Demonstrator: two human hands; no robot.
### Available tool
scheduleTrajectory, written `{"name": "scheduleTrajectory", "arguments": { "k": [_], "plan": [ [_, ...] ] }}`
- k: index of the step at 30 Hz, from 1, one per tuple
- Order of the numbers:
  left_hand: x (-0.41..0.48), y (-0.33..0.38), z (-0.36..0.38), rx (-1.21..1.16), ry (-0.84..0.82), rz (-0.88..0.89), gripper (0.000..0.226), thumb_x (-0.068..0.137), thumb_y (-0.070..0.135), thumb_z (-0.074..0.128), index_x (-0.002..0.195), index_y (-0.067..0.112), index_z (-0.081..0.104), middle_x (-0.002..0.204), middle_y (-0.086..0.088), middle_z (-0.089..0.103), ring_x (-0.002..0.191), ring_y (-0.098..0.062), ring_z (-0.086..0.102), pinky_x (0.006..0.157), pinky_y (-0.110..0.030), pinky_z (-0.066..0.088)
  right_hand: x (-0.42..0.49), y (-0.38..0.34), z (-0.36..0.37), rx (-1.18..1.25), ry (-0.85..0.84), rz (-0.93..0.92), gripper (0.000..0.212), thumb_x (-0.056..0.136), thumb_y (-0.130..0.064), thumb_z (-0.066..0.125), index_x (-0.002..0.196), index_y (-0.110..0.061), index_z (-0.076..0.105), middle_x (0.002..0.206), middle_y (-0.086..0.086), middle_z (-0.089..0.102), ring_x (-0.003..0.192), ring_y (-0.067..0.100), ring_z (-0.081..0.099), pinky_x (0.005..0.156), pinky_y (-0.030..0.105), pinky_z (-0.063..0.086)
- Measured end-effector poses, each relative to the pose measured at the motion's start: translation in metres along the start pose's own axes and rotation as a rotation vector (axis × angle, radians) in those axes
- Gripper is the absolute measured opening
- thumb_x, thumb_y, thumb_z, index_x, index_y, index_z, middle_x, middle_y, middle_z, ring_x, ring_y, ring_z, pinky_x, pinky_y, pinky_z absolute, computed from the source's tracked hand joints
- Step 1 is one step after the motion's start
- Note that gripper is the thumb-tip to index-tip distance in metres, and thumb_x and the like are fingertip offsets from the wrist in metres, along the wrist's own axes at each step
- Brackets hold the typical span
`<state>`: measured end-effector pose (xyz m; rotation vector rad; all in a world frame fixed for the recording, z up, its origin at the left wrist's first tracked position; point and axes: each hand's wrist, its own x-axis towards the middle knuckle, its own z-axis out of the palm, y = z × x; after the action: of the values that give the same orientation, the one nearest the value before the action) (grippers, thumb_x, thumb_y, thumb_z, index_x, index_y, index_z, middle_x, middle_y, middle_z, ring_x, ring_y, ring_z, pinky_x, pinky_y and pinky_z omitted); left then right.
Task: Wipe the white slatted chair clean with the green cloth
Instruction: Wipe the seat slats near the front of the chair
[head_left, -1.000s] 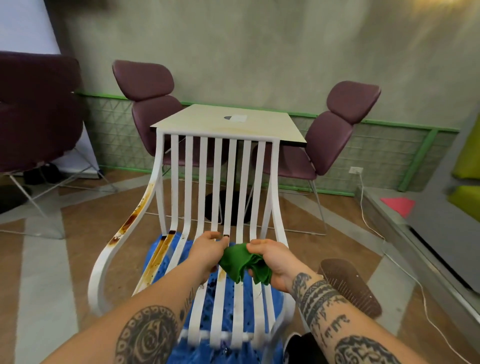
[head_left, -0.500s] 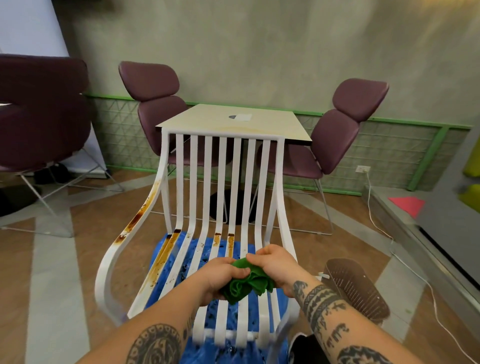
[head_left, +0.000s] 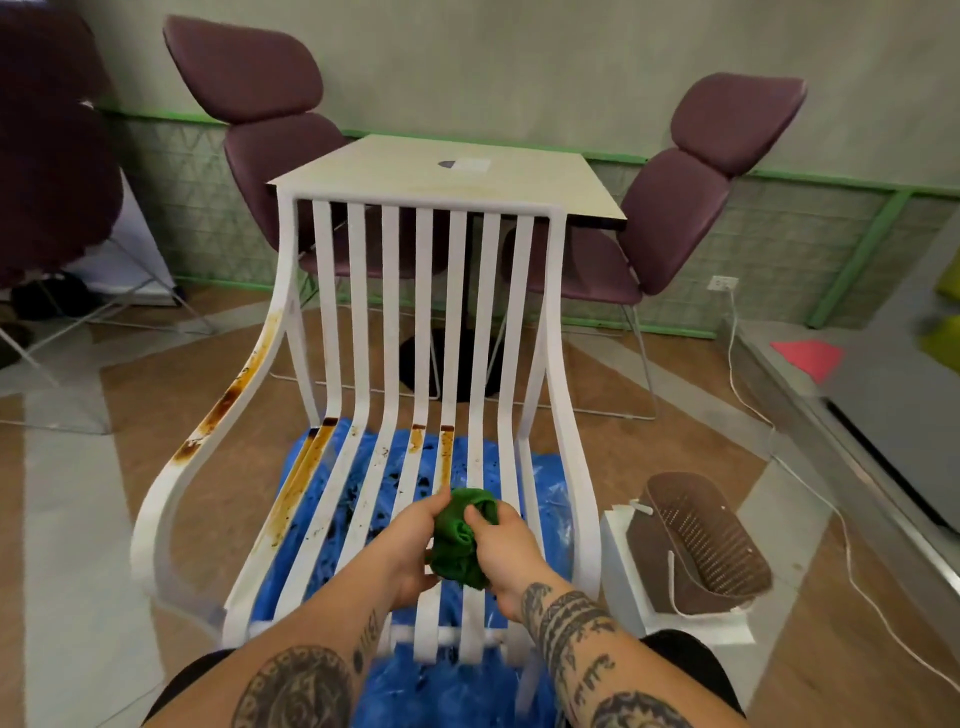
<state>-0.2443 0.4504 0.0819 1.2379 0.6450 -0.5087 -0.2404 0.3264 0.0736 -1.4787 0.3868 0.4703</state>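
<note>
Nearest: both hands hold the green cloth just above the middle seat slats, near the front edge of the white chair. Left hand grips the wad from the left and right hand pinches it from the right, fingers curled into the fabric. The cloth is bunched into a lump, slightly longer front to back, in line with the slats. I cannot tell whether it touches the slats.

Step, as I judge it: gathering the cloth into a pad, wiping stroke not yet begun. The next move calls for pressing the pad down on one slat and rubbing along its length, not across the gaps.

The chair faces the person, its back to the table. Slats run away from the person, then curve upright. Brown stains sit just beyond the hands; more streaks mark the left slats and left armrest. A blue sheet lies underneath and a brown basket stands to the right.
</note>
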Motion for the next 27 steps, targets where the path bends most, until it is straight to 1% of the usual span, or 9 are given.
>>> {"name": "scheduleTrajectory", "arguments": {
  "k": [4, 9, 11, 15, 18, 20, 23, 25, 27],
  "plan": [
    [0.027, 0.011, -0.011, 0.27, 0.073, 0.061, 0.059, 0.098, 0.056, 0.052, 0.147, 0.024, 0.048, 0.149, 0.0, 0.047, 0.13, -0.026, 0.049, 0.098, -0.043, 0.046, 0.045, 0.001, -0.011, -0.228, 0.235, -0.086, 0.008, 0.101, -0.022, 0.053, 0.107, -0.028, 0.054, 0.111, 0.007, 0.064, 0.096, 0.025, 0.063, 0.089, 0.043, 0.057],
    [0.07, 0.021, -0.034, 0.513, 0.204, 0.257, 0.034, 0.104, 0.026, 0.05, 0.136, 0.019, 0.06, 0.099, 0.002, 0.064, 0.079, -0.016, 0.058, 0.078, -0.043, 0.053, 0.103, 0.008, -0.033, -0.652, 0.426, -0.169, 0.034, 0.09, -0.007, 0.055, 0.115, -0.03, 0.055, 0.112, 0.006, 0.051, 0.087, 0.028, 0.06, 0.082, 0.044, 0.058],
    [0.087, 0.024, -0.041, 0.579, 0.246, 0.303, 0.032, 0.104, 0.022, 0.05, 0.132, 0.021, 0.063, 0.085, -0.001, 0.067, 0.057, -0.014, 0.054, 0.057, -0.035, 0.051, 0.115, 0.018, -0.038, -0.893, 0.397, -0.162, 0.044, 0.088, -0.001, 0.051, 0.125, -0.025, 0.055, 0.121, 0.006, 0.045, 0.098, 0.03, 0.058, 0.086, 0.038, 0.054],
    [0.125, 0.031, -0.047, 0.687, 0.308, 0.359, 0.032, 0.103, 0.023, 0.049, 0.133, 0.026, 0.06, 0.095, 0.009, 0.065, 0.052, -0.012, 0.053, 0.048, -0.029, 0.048, 0.136, 0.043, -0.038, -1.25, 0.326, -0.243, 0.052, 0.089, 0.004, 0.042, 0.133, -0.021, 0.053, 0.124, 0.005, 0.046, 0.11, 0.027, 0.052, 0.09, 0.036, 0.05],
    [0.148, 0.039, -0.044, 0.741, 0.313, 0.388, 0.032, 0.103, 0.022, 0.05, 0.133, 0.027, 0.06, 0.091, -0.002, 0.069, 0.043, -0.011, 0.045, 0.039, -0.024, 0.038, 0.159, 0.04, -0.036, -1.232, 0.378, -0.305, 0.045, 0.09, 0.002, 0.042, 0.124, -0.022, 0.06, 0.115, 0.003, 0.05, 0.103, 0.025, 0.053, 0.087, 0.036, 0.05],
    [0.167, 0.045, -0.042, 0.788, 0.314, 0.414, 0.032, 0.103, 0.025, 0.05, 0.134, 0.029, 0.06, 0.105, -0.011, 0.069, 0.036, -0.011, 0.043, 0.037, -0.021, 0.037, 0.182, 0.033, -0.034, -1.203, 0.407, -0.318, 0.044, 0.089, 0.003, 0.043, 0.121, -0.021, 0.061, 0.114, 0.004, 0.05, 0.101, 0.027, 0.053, 0.086, 0.037, 0.051],
    [0.191, 0.055, -0.039, 0.827, 0.33, 0.471, 0.034, 0.1, 0.028, 0.052, 0.132, 0.034, 0.061, 0.123, -0.012, 0.064, 0.052, -0.018, 0.061, 0.048, -0.026, 0.048, 0.222, 0.009, -0.031, -1.168, 0.417, -0.285, 0.039, 0.092, -0.001, 0.046, 0.123, -0.017, 0.061, 0.121, 0.009, 0.051, 0.109, 0.033, 0.055, 0.09, 0.038, 0.05],
    [0.199, 0.061, -0.035, 0.832, 0.318, 0.494, 0.034, 0.1, 0.023, 0.054, 0.133, 0.03, 0.062, 0.113, -0.011, 0.064, 0.089, -0.028, 0.067, 0.058, -0.031, 0.052, 0.25, -0.008, -0.031, -1.199, 0.39, -0.27, 0.035, 0.094, -0.006, 0.048, 0.124, -0.015, 0.063, 0.123, 0.013, 0.054, 0.112, 0.036, 0.055, 0.092, 0.04, 0.049],
    [0.203, 0.067, -0.033, 0.835, 0.309, 0.505, 0.035, 0.1, 0.02, 0.054, 0.133, 0.028, 0.061, 0.107, 0.0, 0.06, 0.123, -0.027, 0.053, 0.073, -0.038, 0.057, 0.276, -0.025, -0.033, -1.247, 0.367, -0.288, 0.034, 0.093, -0.003, 0.049, 0.121, -0.013, 0.066, 0.121, 0.016, 0.058, 0.108, 0.04, 0.059, 0.092, 0.043, 0.054]
  ]
}}
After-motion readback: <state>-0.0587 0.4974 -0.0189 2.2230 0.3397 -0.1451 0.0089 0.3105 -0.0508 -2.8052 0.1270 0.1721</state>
